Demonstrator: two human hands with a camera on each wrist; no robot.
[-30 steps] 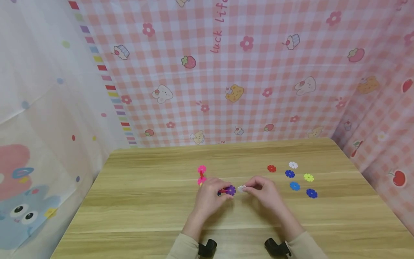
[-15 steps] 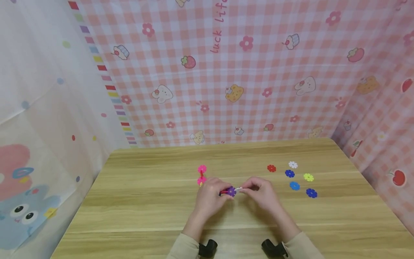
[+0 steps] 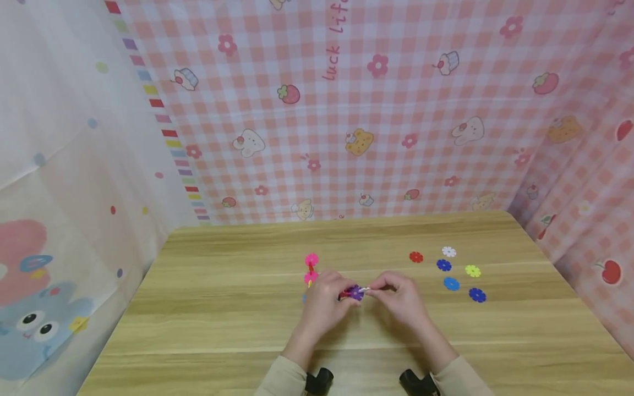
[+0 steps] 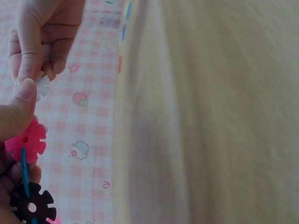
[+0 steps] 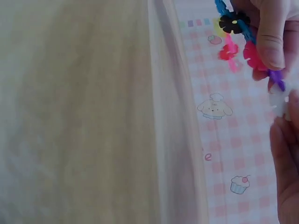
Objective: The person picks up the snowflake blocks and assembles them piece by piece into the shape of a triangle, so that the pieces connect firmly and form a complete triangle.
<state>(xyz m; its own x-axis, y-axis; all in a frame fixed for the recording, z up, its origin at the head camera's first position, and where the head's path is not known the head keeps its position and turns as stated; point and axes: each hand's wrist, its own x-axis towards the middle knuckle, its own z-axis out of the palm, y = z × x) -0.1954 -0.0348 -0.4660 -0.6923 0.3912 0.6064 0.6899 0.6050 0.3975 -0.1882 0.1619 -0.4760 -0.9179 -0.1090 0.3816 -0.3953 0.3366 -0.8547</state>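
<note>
Just above the middle of the wooden table, the left hand grips a chain of snowflake discs, steadying it so the right hand can pinch a white disc against its purple end. Loose discs wait to the right.

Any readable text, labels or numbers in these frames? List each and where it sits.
"luck Life": pink lettering printed sideways on the pink checked backdrop cloth; the last word runs off the top edge, so it may be cut.
A single pink "e" on the same cloth in the right wrist view.
Nothing legible on the snowflake pieces, table or sleeves.
</note>
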